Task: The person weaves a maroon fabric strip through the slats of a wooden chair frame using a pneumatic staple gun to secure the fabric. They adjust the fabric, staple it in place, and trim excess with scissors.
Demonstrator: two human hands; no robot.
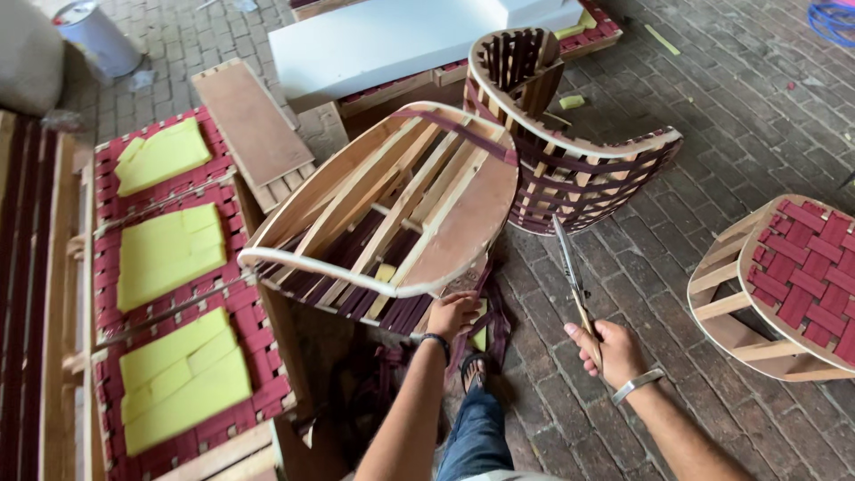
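Observation:
My left hand (452, 313) grips the lower edge of a curved wooden chair frame (392, 214) that lies tilted on its side, with maroon webbing straps (463, 134) across it. The fingers close on the rim where loose strap ends hang down. My right hand (613, 352) is shut on the handles of long scissors (570, 267), whose blades point up and away, to the right of the frame and apart from it. A metal bracelet sits on my right wrist, a dark band on my left.
A second webbed curved frame (570, 151) stands behind. A round webbed frame (793, 285) lies at right. A wooden frame with maroon webbing and yellow foam pads (169, 258) is at left. A white foam slab (383, 40), a plank (254, 125), and a bucket (93, 31) sit on the brick floor.

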